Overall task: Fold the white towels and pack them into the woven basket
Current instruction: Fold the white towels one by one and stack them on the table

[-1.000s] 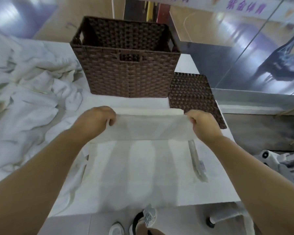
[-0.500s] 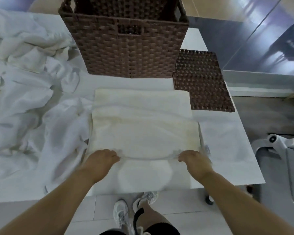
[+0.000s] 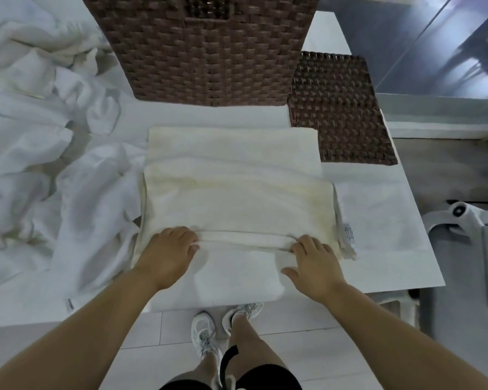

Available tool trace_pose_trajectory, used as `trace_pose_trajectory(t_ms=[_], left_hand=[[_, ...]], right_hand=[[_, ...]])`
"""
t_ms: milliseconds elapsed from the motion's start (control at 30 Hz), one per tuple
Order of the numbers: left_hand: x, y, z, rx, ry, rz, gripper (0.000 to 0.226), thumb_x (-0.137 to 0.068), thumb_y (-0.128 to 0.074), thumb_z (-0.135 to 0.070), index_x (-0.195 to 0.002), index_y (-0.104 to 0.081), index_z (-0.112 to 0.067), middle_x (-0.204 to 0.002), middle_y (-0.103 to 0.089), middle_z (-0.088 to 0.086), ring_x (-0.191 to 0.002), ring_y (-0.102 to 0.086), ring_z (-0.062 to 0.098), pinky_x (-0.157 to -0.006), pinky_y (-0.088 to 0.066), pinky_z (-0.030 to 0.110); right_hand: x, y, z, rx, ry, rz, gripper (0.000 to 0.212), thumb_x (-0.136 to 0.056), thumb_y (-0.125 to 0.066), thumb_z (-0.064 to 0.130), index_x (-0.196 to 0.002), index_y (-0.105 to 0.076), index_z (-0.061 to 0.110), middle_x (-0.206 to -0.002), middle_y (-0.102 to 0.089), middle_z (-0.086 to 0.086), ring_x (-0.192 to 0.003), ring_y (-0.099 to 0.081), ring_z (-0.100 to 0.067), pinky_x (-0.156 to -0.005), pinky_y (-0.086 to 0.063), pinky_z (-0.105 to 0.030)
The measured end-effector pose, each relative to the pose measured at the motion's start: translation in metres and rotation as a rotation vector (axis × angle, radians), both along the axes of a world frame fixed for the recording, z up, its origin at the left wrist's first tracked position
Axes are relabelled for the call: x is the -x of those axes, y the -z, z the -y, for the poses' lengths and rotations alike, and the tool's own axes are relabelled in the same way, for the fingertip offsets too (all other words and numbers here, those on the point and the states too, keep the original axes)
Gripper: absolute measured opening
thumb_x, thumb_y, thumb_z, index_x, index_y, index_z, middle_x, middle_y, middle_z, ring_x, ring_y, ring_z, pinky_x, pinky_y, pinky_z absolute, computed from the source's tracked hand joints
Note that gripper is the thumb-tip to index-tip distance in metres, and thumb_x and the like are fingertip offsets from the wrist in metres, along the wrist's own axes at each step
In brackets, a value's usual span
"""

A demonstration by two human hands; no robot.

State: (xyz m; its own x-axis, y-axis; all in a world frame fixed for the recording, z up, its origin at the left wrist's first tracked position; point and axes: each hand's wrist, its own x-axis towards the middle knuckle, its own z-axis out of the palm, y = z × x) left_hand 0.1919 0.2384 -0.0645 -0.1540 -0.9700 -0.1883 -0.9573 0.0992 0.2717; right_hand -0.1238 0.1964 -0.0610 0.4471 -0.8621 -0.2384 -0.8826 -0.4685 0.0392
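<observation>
White towel (image 3: 237,192) lies crosswise before the woven basket (image 3: 209,52), its near folded edge pinched by left hand (image 3: 166,254) and right hand (image 3: 313,263), equally near.

Single head-worn wide-angle view, steeply downward and forward, close over the table (image 3: 378,220), apparently from standing height.
</observation>
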Motion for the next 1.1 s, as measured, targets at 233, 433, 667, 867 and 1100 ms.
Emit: trace_pose_trajectory(t_ms=[233,433,667,867,1100], left_hand=[[-0.009,-0.003,0.002,0.010,0.232,0.169,0.018,-0.062,-0.073,-0.017,-0.072,-0.060,-0.012,-0.069,-0.056,0.004,-0.053,-0.048,0.020,-0.050,-0.028,0.025],[-0.011,-0.001,-0.012,-0.003,0.216,0.165,0.043,-0.034,-0.079,0.005,-0.072,-0.067,-0.011,-0.068,-0.056,0.003,-0.049,-0.050,0.019,-0.041,-0.042,0.026],[-0.015,-0.028,0.003,-0.172,0.077,0.181,0.029,-0.100,-0.039,-0.027,-0.111,-0.063,-0.016,-0.113,-0.059,-0.002,-0.102,-0.059,0.015,-0.080,-0.044,0.026],[-0.037,-0.097,0.057,-0.003,0.013,0.146,0.024,-0.096,-0.048,-0.019,-0.112,-0.066,-0.015,-0.115,-0.061,0.001,-0.105,-0.058,0.018,-0.085,-0.039,0.023],[-0.050,-0.232,0.113,0.245,-0.029,0.122,0.021,-0.092,-0.056,-0.018,-0.106,-0.070,-0.016,-0.110,-0.065,0.002,-0.098,-0.057,0.020,-0.084,-0.040,0.026]], right_hand=[[0.005,-0.001,0.012,-0.057,0.028,0.150,0.019,-0.068,-0.080,0.009,-0.077,-0.064,0.009,-0.082,-0.061,-0.005,-0.072,-0.064,-0.026,-0.054,-0.051,-0.034],[0.013,-0.019,0.032,-0.226,0.133,0.191,0.015,-0.097,-0.049,0.020,-0.098,-0.062,0.014,-0.105,-0.058,0.003,-0.095,-0.058,-0.020,-0.073,-0.045,-0.032],[0.010,-0.050,0.048,-0.160,0.131,0.086,0.020,-0.097,-0.048,0.025,-0.097,-0.066,0.017,-0.103,-0.064,0.001,-0.094,-0.059,-0.020,-0.078,-0.045,-0.031],[-0.002,-0.119,0.095,-0.056,0.217,0.259,0.017,-0.093,-0.054,0.022,-0.099,-0.067,0.012,-0.102,-0.065,-0.004,-0.094,-0.058,-0.024,-0.074,-0.038,-0.029],[-0.005,-0.244,0.136,0.103,0.160,0.373,0.008,-0.089,-0.064,0.025,-0.089,-0.066,0.017,-0.086,-0.060,0.003,-0.082,-0.053,-0.018,-0.071,-0.036,-0.027]])
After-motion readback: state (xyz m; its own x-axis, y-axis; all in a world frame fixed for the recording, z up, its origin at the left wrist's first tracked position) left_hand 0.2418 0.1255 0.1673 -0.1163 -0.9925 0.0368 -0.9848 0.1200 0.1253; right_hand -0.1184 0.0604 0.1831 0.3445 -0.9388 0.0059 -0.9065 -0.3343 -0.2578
